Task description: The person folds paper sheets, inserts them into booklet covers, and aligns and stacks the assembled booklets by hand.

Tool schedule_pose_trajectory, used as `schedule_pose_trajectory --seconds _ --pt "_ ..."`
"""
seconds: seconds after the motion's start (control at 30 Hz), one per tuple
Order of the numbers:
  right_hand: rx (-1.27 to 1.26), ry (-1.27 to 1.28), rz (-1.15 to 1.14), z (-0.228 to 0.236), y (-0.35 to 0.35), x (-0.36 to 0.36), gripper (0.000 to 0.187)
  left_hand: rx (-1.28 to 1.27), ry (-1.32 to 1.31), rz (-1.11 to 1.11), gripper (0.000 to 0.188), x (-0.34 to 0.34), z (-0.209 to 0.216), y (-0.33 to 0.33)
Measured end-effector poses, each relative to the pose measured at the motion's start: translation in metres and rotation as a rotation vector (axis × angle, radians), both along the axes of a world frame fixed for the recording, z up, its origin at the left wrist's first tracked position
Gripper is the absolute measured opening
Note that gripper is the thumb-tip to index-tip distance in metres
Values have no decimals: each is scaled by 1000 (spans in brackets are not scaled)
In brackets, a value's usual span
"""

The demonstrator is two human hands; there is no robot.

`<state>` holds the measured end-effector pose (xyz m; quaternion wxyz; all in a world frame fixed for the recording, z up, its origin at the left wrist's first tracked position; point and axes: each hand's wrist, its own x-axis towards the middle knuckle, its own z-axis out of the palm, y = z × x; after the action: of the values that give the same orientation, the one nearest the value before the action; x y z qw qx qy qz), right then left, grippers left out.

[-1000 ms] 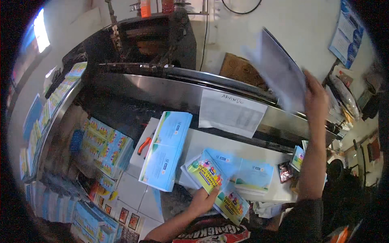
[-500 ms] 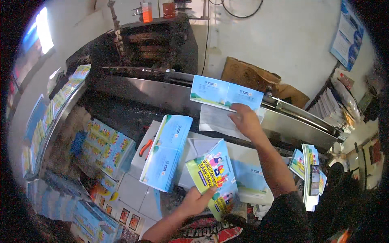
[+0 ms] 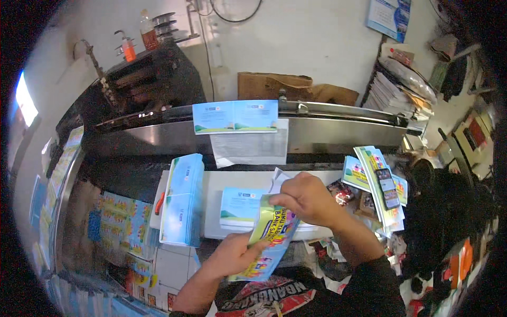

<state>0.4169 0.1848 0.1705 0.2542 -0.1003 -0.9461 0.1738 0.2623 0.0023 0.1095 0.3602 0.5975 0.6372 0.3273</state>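
A colourful cover sheet, green and yellow with cartoon figures, is between my hands in front of my lap. My left hand grips it along its lower part, thumb on top. At its upper end my right hand is closed on the sheet's edge, which looks bent over. Just behind, a stack of light-blue printed sheets lies on the white worktop, partly hidden by the hands. To the left stands a taller stack of blue sheets.
A blue two-panel sheet rests on the metal machine rail, above a white printed paper. Orange-handled pliers show beside the tall stack. At right, a phone lies on more printed covers. Bottles stand at back left.
My right hand has left the blue sheet on the rail and come down to the cover in my left hand. The cover's upper end now appears bent. My view has shifted.
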Motion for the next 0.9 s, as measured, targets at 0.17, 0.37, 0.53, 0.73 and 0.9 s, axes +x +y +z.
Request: schedule_pose_trajectory --seconds 0.17,0.37,0.53,0.73,0.9 --pt "-467 147 -175 -14 -13 37 36 37 -158 -91 32 1 13 6" --pt "-498 340 -632 -67 -4 85 42 -218 65 -264 33 10 15 19" --pt "-360 332 -383 -41 -51 136 49 -362 -347 -338 40 -8 -9 25" --pt "142 -314 94 -65 -93 145 46 -646 -425 -565 57 -5 -57 29" --pt "-154 -511 -54 -86 -69 159 19 -264 282 -813 65 7 1 28"
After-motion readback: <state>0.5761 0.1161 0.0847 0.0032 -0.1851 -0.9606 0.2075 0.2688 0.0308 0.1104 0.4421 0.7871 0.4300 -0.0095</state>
